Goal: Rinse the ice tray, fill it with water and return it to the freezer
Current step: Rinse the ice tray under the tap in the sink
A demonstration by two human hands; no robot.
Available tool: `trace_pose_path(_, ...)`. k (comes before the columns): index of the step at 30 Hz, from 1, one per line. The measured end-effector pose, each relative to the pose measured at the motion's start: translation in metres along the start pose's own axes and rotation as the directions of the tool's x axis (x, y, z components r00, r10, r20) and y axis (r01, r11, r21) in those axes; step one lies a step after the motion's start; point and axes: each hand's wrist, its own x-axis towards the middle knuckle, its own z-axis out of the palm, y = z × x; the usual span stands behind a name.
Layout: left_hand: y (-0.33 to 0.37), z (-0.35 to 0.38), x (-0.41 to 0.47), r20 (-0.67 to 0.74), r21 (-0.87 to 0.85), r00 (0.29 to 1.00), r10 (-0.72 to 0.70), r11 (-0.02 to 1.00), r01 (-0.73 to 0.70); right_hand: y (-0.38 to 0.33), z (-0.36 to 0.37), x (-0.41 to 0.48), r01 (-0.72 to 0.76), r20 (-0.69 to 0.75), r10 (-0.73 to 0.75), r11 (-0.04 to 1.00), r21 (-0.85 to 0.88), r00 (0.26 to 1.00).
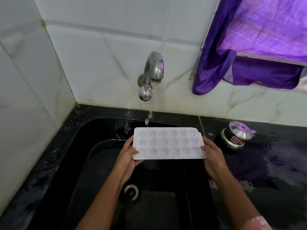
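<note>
Forearms lay over the sink (93,163), and each hand gripped one short end of the tray (168,143): left hand (127,156) and right hand (213,156) both had thumbs on the rim and fingers curled beneath. The tray sat level between them, cavities up. Beyond the fingertips the tap (153,70) ran, its stream (150,110) falling at the tray's far edge; contact was unclear. Rinsing seemed about to begin, so the next move called for pushing the tray forward under the water. Right of the right hand a pot (235,136) stood on the bench (274,163); its sticker was unreadable.
</note>
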Motion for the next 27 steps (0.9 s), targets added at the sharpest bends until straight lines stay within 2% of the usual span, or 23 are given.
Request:
trace_pose_path(6,0.009,-0.026,-0.002,-0.059,-0.018,0.998,0.017,1.0,-0.018,0.012,0.027,-0.002,0.009,0.067,-0.006,0.998,-0.056,0.998)
trace_pose_path(12,0.022,-0.06,-0.001,-0.145,0.004,0.985,0.092,0.996,-0.092,0.026,0.068,-0.007,0.029,0.125,-0.026,0.999,-0.025,0.992)
trace_pose_path(20,0.033,-0.091,-0.002,-0.276,0.093,0.949,0.153,0.987,-0.132,0.045,0.105,-0.015,-0.007,0.19,0.013,0.999,-0.032,0.982)
trace_pose_path(27,0.041,-0.096,-0.004,-0.3,0.112,0.937,0.178,0.982,-0.15,0.048,0.121,-0.015,-0.002,0.229,0.015,0.998,-0.055,0.973)
